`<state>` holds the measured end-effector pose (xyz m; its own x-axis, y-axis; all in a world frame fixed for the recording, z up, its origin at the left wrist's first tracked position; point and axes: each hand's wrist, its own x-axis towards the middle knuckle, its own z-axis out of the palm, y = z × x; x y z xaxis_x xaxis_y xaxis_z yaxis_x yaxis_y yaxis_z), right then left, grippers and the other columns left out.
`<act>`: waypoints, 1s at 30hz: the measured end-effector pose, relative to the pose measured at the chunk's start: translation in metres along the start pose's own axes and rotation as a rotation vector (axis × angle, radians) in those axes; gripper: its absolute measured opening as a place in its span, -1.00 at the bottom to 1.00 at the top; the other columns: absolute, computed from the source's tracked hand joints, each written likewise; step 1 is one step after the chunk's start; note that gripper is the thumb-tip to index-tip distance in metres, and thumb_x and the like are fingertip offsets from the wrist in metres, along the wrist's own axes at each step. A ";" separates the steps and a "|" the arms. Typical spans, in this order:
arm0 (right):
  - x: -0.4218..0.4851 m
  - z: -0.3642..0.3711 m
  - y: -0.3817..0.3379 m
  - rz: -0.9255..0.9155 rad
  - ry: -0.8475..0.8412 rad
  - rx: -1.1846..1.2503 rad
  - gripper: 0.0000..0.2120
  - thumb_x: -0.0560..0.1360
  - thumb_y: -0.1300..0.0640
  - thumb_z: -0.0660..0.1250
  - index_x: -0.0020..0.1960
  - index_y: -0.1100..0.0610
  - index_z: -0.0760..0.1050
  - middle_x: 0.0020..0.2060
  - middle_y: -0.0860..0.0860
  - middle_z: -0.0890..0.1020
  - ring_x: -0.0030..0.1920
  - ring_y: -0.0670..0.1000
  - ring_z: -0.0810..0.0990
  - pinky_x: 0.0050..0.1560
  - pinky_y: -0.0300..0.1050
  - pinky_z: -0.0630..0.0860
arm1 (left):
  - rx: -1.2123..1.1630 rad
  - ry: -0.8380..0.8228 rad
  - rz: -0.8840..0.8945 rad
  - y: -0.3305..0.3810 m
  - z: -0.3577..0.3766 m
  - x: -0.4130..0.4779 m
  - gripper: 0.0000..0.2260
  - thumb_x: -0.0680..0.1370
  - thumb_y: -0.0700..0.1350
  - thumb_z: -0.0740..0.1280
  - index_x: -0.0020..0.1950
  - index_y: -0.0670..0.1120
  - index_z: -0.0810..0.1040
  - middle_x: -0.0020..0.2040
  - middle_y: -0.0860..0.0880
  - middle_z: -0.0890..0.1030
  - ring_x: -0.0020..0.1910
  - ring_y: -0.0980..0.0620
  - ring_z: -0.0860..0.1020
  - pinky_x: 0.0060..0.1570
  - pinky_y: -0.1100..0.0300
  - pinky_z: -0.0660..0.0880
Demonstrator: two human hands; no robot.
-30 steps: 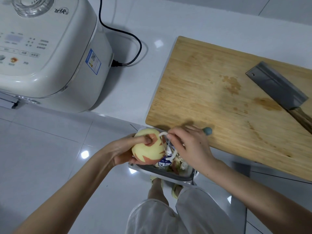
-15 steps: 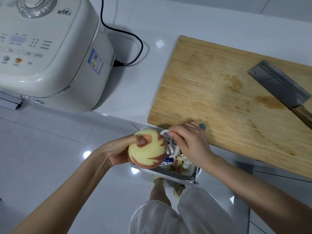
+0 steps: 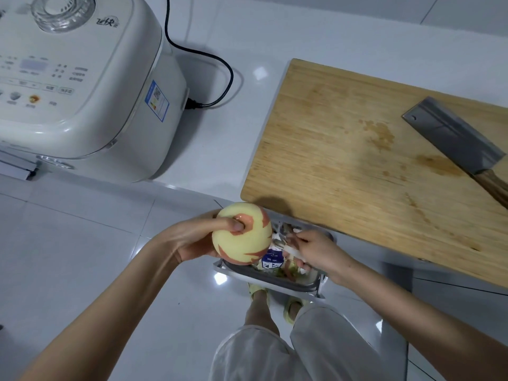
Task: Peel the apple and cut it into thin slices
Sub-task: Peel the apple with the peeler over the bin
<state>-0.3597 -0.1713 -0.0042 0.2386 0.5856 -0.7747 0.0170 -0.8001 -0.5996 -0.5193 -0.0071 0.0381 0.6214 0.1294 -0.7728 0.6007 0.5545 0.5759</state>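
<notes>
**Nearly bare apple, peeler at its flank**

The left hand (image 3: pixel 192 240) cups the apple (image 3: pixel 242 243) from below, thumb pushed into its dimple. The right hand (image 3: pixel 316 251) curls round a white peeler (image 3: pixel 278 235) held just beside the fruit. Both hover over the bin (image 3: pixel 275 280), just off the near corner of the board (image 3: pixel 357 160). Only red streaks of skin are left.

The dimple faces up, so I judge the core axis stands near upright, tipped slightly toward the board. The flesh looks slick. A loose grip could drop it among the scraps, and a low stroke could catch the left fingers beneath. The knife (image 3: pixel 453 136) lies at the board's right end.
</notes>
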 end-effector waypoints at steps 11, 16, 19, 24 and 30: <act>-0.011 -0.006 -0.037 -1.194 0.631 -0.569 -0.78 0.53 0.09 0.25 -0.17 0.15 0.61 -0.35 -0.06 0.63 -0.32 -0.05 0.50 -0.21 -0.14 0.35 | -0.158 0.004 -0.089 -0.010 0.013 0.004 -0.50 0.17 -0.08 0.48 0.09 -0.13 0.57 -0.06 -0.17 0.67 -0.11 -0.13 0.65 -0.13 -0.02 0.60; -0.006 -0.012 -0.041 -1.287 0.597 -0.610 -0.73 0.55 0.06 0.23 -0.16 0.17 0.63 -0.32 -0.04 0.65 -0.32 -0.03 0.52 -0.20 -0.15 0.35 | -0.170 0.014 -0.076 -0.011 0.016 0.002 -0.44 0.08 -0.02 0.48 0.05 -0.14 0.58 -0.08 -0.16 0.68 -0.13 -0.10 0.65 -0.13 0.07 0.59; -0.003 -0.017 -0.036 -1.251 0.568 -0.532 -0.70 0.57 0.06 0.19 -0.14 0.18 0.62 -0.27 -0.05 0.67 -0.30 -0.03 0.55 -0.20 -0.09 0.40 | -0.184 0.017 -0.087 -0.013 0.013 0.001 -0.36 0.00 -0.03 0.52 0.05 -0.17 0.56 -0.13 -0.16 0.69 -0.18 -0.09 0.65 -0.22 0.12 0.59; 0.012 -0.017 -0.011 -1.090 0.566 -0.615 -0.90 0.45 0.24 0.30 -0.16 0.17 0.60 -0.33 -0.03 0.64 -0.30 -0.03 0.54 -0.18 -0.13 0.33 | -0.250 -0.030 -0.060 -0.010 0.009 -0.005 -0.13 -0.28 0.00 0.65 -0.01 -0.21 0.59 -0.16 -0.20 0.68 -0.24 -0.12 0.67 -0.29 0.08 0.62; 0.003 -0.007 -0.001 -0.778 0.407 -0.397 -0.82 0.52 0.18 0.23 -0.22 0.13 0.55 -0.49 -0.09 0.49 -0.41 -0.09 0.41 -0.31 -0.20 0.29 | -0.325 -0.016 -0.029 0.004 0.010 -0.003 -0.08 -0.25 -0.06 0.67 0.08 -0.25 0.54 -0.16 -0.24 0.67 -0.27 -0.16 0.66 -0.45 0.08 0.57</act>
<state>-0.3526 -0.1696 -0.0051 0.3395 0.9405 -0.0151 0.6218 -0.2364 -0.7466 -0.5141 -0.0139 0.0456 0.6161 0.0982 -0.7815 0.4279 0.7914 0.4367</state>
